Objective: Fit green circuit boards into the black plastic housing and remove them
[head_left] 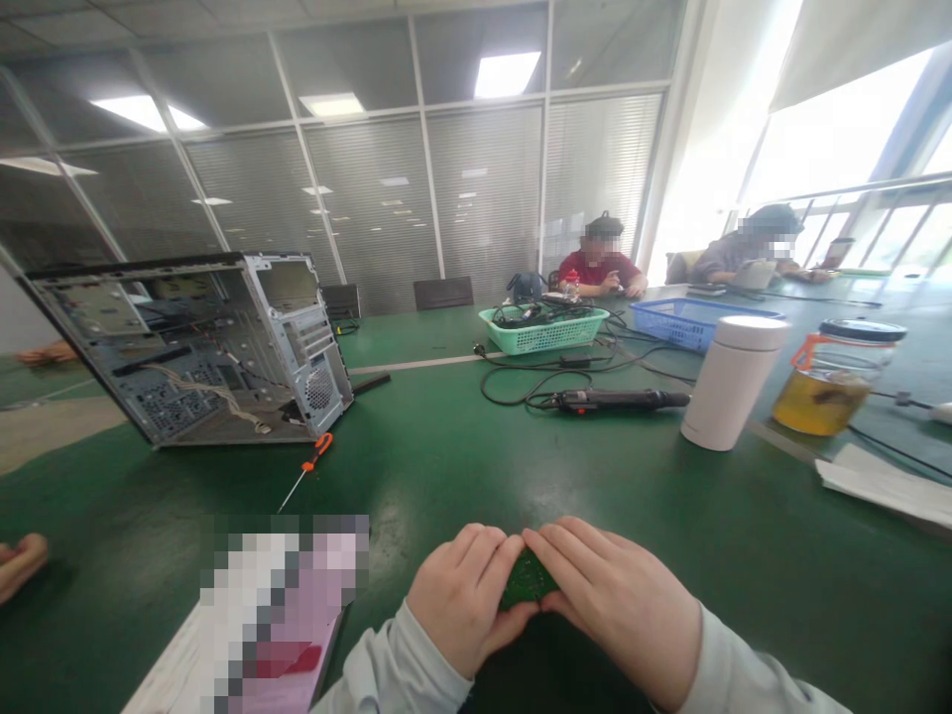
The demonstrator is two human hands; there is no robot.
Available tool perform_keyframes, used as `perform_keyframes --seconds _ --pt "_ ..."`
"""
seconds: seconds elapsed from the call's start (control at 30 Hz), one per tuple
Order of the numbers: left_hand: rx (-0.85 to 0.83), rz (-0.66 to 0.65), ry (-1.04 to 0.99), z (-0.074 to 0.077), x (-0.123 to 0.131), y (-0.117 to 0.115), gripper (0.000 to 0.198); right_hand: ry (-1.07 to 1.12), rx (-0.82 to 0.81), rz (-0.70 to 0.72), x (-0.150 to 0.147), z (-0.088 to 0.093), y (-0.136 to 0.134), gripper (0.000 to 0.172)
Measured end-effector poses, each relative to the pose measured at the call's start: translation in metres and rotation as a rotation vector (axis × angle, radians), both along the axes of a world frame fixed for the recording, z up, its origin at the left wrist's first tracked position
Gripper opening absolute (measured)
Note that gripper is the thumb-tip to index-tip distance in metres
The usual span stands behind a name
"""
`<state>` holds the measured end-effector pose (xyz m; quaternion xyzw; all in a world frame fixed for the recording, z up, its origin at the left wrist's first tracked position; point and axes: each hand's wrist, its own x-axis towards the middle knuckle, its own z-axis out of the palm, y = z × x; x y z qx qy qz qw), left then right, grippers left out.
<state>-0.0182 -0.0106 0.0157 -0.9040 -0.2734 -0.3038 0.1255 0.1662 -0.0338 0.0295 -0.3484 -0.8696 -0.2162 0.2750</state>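
Note:
Both my hands hold a small green circuit board [527, 581] close to me, above the near part of the green table [416, 466]. My left hand [470, 587] is closed on the board's left side, with the thumb below. From the other side my right hand [617, 595] grips it, and my fingertips almost meet at its top. Most of the board is hidden by my fingers. A booklet or stack of papers [253, 625], partly blurred out, lies left of my left hand. Beyond it lies a screwdriver [317, 452] with an orange and black handle.
An open computer case [223, 357] stands at the left. Further right are an electric screwdriver [617, 400], a white bottle [733, 382], a jar of yellow liquid [829, 392], a green basket of cables [546, 335] and a blue basket [684, 322]. Another person's hand [22, 563] rests at left; two people sit beyond.

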Motion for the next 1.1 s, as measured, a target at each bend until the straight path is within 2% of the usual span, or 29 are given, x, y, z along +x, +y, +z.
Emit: perform_keyframes --seconds 0.07,0.13,0.3,0.37,0.43,0.5,0.63,0.7,0.8,0.87,0.97,1.1 --pt "-0.030 0.015 -0.004 -0.001 0.000 0.000 0.040 0.017 0.005 0.002 0.001 0.000 0.001 0.046" --pt "-0.091 0.046 -0.047 -0.003 -0.002 0.001 0.046 0.044 0.020 -0.004 0.003 -0.001 0.004 0.052" --pt "-0.314 0.171 -0.199 -0.013 -0.005 0.004 0.094 0.075 0.056 -0.002 0.014 -0.001 0.007 0.041" --pt "-0.411 0.204 -0.246 -0.018 -0.006 0.006 0.102 0.133 0.013 0.024 0.016 -0.002 0.006 0.033" --pt "-0.467 0.214 -0.278 -0.024 -0.007 0.008 0.101 0.297 -0.123 0.065 0.016 -0.007 0.005 0.023" --pt "-0.499 0.209 -0.291 -0.028 -0.007 0.011 0.096 0.581 -0.375 0.109 0.014 -0.013 0.005 0.020" --pt "-0.563 0.204 -0.257 -0.031 -0.008 0.013 0.091 1.243 -1.062 0.261 0.009 -0.023 0.009 0.044" --pt "-0.585 0.217 -0.240 -0.031 -0.008 0.013 0.086 1.545 -1.369 0.314 0.008 -0.021 0.011 0.044" --pt "-0.609 0.224 -0.225 -0.032 -0.009 0.013 0.080 1.868 -1.695 0.208 0.006 -0.009 0.013 0.029" --pt "-0.615 0.223 -0.221 -0.032 -0.008 0.013 0.077 1.970 -1.798 0.114 0.005 0.002 0.014 0.035" --pt "-0.612 0.223 -0.215 -0.031 -0.008 0.013 0.074 2.042 -1.813 0.080 0.007 0.013 0.015 0.039" --pt "-0.620 0.229 -0.201 -0.030 -0.008 0.012 0.074 1.993 -1.642 0.119 0.028 0.015 0.013 0.030"
